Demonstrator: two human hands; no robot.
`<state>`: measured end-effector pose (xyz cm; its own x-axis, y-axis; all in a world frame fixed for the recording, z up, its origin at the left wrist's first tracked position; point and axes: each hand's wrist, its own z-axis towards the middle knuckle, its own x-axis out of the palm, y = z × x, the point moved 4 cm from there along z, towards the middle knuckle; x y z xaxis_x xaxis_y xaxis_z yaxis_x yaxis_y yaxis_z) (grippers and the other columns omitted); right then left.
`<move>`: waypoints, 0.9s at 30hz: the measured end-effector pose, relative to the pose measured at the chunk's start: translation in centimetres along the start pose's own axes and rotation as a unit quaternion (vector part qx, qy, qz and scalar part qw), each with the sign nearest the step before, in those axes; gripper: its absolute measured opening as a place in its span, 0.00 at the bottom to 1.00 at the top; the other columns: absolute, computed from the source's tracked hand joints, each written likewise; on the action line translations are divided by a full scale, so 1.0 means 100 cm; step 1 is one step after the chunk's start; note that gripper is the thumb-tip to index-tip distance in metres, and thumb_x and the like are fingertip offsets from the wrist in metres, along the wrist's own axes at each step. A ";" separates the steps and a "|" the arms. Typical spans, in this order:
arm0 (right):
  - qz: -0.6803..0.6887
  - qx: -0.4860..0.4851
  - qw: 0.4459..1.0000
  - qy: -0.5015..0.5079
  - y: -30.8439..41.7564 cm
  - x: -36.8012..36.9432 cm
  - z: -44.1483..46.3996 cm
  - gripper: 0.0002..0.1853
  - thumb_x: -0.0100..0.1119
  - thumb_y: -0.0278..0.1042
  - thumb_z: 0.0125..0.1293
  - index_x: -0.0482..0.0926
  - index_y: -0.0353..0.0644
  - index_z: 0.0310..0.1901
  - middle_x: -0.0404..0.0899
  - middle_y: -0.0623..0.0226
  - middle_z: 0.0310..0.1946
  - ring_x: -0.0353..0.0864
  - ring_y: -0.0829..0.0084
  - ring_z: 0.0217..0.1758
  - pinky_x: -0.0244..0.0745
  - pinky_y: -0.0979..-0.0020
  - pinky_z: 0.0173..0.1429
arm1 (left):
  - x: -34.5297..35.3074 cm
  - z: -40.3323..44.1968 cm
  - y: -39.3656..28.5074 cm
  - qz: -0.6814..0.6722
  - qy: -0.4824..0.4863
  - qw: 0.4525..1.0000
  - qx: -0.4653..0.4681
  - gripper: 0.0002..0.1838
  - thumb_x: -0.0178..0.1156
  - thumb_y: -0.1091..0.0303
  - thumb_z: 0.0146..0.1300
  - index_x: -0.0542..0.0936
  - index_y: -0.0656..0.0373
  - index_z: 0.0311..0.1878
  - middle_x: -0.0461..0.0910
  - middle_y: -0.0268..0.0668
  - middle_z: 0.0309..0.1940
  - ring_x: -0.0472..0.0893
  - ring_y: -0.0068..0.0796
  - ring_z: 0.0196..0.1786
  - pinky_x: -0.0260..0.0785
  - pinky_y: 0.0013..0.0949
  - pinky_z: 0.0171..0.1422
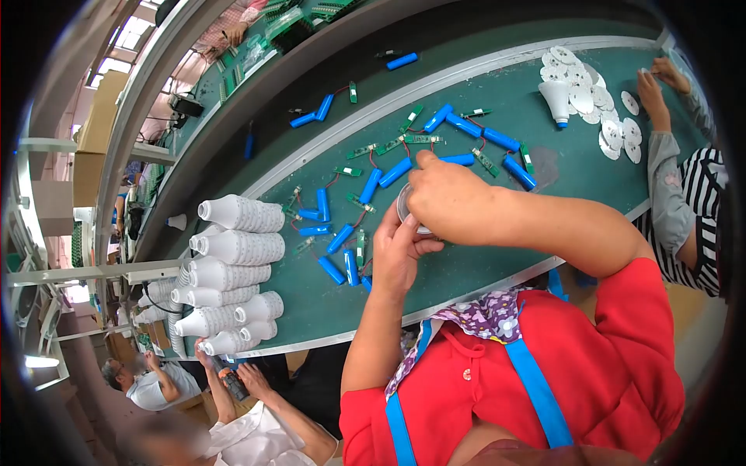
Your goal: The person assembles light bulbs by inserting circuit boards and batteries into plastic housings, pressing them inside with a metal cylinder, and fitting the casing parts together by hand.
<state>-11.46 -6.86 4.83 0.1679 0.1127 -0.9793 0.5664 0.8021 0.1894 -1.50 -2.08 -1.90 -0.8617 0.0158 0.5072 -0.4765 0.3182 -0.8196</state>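
My left hand (395,252) is wrapped round a round piece with a pale rim (402,203), mostly covered by my hands. Across its top lies my right hand (449,196), its fingers bent and closed; what they grip is hidden. Just beyond my knuckles are a blue cylindrical battery (457,160) and a small green circuit board (422,139). More blue batteries (339,238) joined by thin wires to green boards (360,247) spread around my hands on the green table (482,233).
Stacked white lamp housings (237,247) stand at the left. Beyond, a white housing (556,101) lies beside thin white discs (579,81). Another person's hands (659,89) are at the right; a co-worker (264,419) sits lower left. A raised rail (299,159) crosses behind.
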 end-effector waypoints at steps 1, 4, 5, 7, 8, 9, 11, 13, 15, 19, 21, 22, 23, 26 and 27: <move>0.001 -0.007 1.000 0.014 -0.001 -0.001 0.000 0.08 0.60 0.28 0.42 0.81 0.36 0.26 0.77 0.54 0.30 0.73 0.57 0.42 0.76 0.63 0.41 | -0.001 0.002 0.001 0.002 -0.016 1.000 -0.008 0.21 0.52 0.66 0.64 0.66 0.62 0.59 0.77 0.40 0.43 0.82 0.29 0.36 0.79 0.25 0.32; 0.040 -0.009 0.997 0.059 -0.010 -0.005 0.002 0.08 0.59 0.29 0.46 0.81 0.37 0.28 0.78 0.55 0.29 0.74 0.57 0.40 0.75 0.62 0.42 | -0.002 0.007 0.002 0.010 -0.046 0.998 -0.028 0.21 0.54 0.68 0.63 0.67 0.64 0.58 0.78 0.42 0.41 0.82 0.32 0.34 0.79 0.26 0.30; 0.059 -0.007 0.995 0.074 -0.013 -0.007 0.002 0.08 0.58 0.30 0.48 0.81 0.37 0.29 0.78 0.55 0.29 0.74 0.57 0.39 0.75 0.62 0.42 | -0.002 0.008 0.001 0.013 -0.045 0.998 -0.034 0.20 0.53 0.68 0.63 0.67 0.64 0.57 0.78 0.43 0.41 0.82 0.33 0.33 0.79 0.27 0.29; 0.162 0.005 0.986 0.044 -0.029 -0.022 0.002 0.08 0.57 0.32 0.51 0.80 0.37 0.31 0.78 0.56 0.29 0.75 0.56 0.37 0.73 0.61 0.41 | -0.002 0.010 0.000 0.019 -0.045 0.998 -0.042 0.20 0.53 0.68 0.63 0.67 0.65 0.56 0.78 0.45 0.40 0.82 0.35 0.32 0.79 0.28 0.29; 0.213 0.010 0.977 0.029 -0.038 -0.027 0.002 0.09 0.56 0.32 0.53 0.80 0.38 0.32 0.78 0.56 0.28 0.75 0.56 0.36 0.72 0.61 0.41 | -0.003 0.010 0.001 0.022 -0.046 0.998 -0.046 0.20 0.53 0.68 0.62 0.67 0.65 0.56 0.78 0.45 0.40 0.82 0.35 0.32 0.79 0.27 0.28; 0.196 0.032 0.977 -0.076 -0.052 -0.029 0.000 0.10 0.55 0.34 0.56 0.79 0.38 0.36 0.78 0.57 0.27 0.75 0.56 0.34 0.70 0.59 0.40 | -0.003 0.010 0.000 0.025 -0.047 0.997 -0.049 0.20 0.53 0.68 0.62 0.67 0.65 0.56 0.78 0.46 0.39 0.82 0.35 0.31 0.79 0.27 0.28; 0.253 0.083 0.955 -0.132 -0.069 -0.028 -0.006 0.10 0.55 0.34 0.57 0.78 0.38 0.37 0.77 0.58 0.26 0.76 0.60 0.31 0.70 0.62 0.37 | -0.001 0.010 -0.002 0.020 -0.046 0.997 -0.060 0.21 0.55 0.69 0.61 0.67 0.65 0.56 0.78 0.45 0.39 0.82 0.34 0.32 0.79 0.26 0.29; 0.296 0.119 0.943 -0.096 -0.072 -0.019 -0.014 0.11 0.56 0.34 0.58 0.77 0.39 0.41 0.77 0.59 0.25 0.75 0.64 0.28 0.70 0.66 0.35 | -0.001 0.010 -0.003 0.013 -0.042 0.997 -0.070 0.21 0.56 0.69 0.61 0.67 0.65 0.57 0.78 0.42 0.40 0.82 0.30 0.32 0.78 0.25 0.29; 0.338 0.154 0.926 -0.073 -0.071 -0.008 -0.022 0.13 0.56 0.34 0.59 0.75 0.39 0.44 0.76 0.61 0.24 0.75 0.68 0.26 0.69 0.68 0.32 | -0.001 0.012 -0.003 0.012 -0.050 0.997 -0.064 0.21 0.55 0.69 0.60 0.67 0.65 0.55 0.78 0.46 0.39 0.82 0.35 0.31 0.79 0.27 0.29; 0.405 0.188 0.894 -0.045 -0.071 0.014 -0.029 0.16 0.56 0.35 0.61 0.71 0.40 0.49 0.76 0.62 0.24 0.75 0.72 0.26 0.68 0.71 0.31 | -0.002 0.011 -0.001 0.000 -0.061 0.995 -0.081 0.21 0.57 0.70 0.59 0.67 0.63 0.55 0.77 0.43 0.41 0.82 0.34 0.33 0.79 0.27 0.30; 0.434 0.196 0.878 -0.046 -0.072 0.018 -0.029 0.16 0.56 0.35 0.61 0.72 0.40 0.49 0.76 0.62 0.24 0.75 0.73 0.26 0.68 0.71 0.31 | -0.004 0.011 -0.001 -0.003 -0.052 0.995 -0.090 0.21 0.57 0.70 0.59 0.67 0.62 0.56 0.76 0.40 0.43 0.82 0.31 0.37 0.79 0.27 0.32; 0.447 0.197 0.872 -0.045 -0.070 0.017 -0.030 0.15 0.56 0.35 0.61 0.73 0.40 0.48 0.77 0.61 0.26 0.76 0.69 0.28 0.69 0.69 0.33 | -0.005 0.010 0.000 -0.005 -0.048 0.995 -0.091 0.21 0.57 0.70 0.59 0.67 0.62 0.56 0.76 0.40 0.43 0.82 0.30 0.38 0.79 0.27 0.32; 0.458 0.197 0.865 -0.044 -0.068 0.012 -0.029 0.14 0.56 0.34 0.60 0.74 0.40 0.46 0.77 0.59 0.28 0.76 0.65 0.29 0.70 0.67 0.34 | -0.005 0.011 0.000 -0.008 -0.044 0.995 -0.091 0.21 0.57 0.70 0.59 0.68 0.61 0.56 0.76 0.40 0.44 0.81 0.30 0.38 0.79 0.27 0.32; 0.439 0.132 0.886 -0.078 -0.064 -0.001 -0.028 0.11 0.56 0.33 0.58 0.76 0.40 0.43 0.77 0.58 0.31 0.77 0.61 0.33 0.71 0.65 0.37 | -0.005 0.012 0.000 -0.019 -0.040 0.995 -0.092 0.21 0.58 0.70 0.59 0.68 0.61 0.56 0.76 0.39 0.44 0.81 0.29 0.39 0.79 0.27 0.33; 0.421 0.099 0.897 -0.096 -0.063 -0.005 -0.027 0.11 0.56 0.33 0.58 0.76 0.41 0.42 0.76 0.58 0.32 0.76 0.62 0.34 0.71 0.65 0.37 | -0.004 0.012 0.000 -0.023 -0.039 0.995 -0.091 0.21 0.58 0.70 0.59 0.68 0.60 0.56 0.76 0.39 0.44 0.81 0.28 0.39 0.79 0.27 0.33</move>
<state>-17.29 -10.34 3.92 0.7277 0.5119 -0.4565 0.3023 0.3580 0.8834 -1.32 -3.22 -2.42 -0.8540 -0.0743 0.5150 -0.4824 0.4839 -0.7301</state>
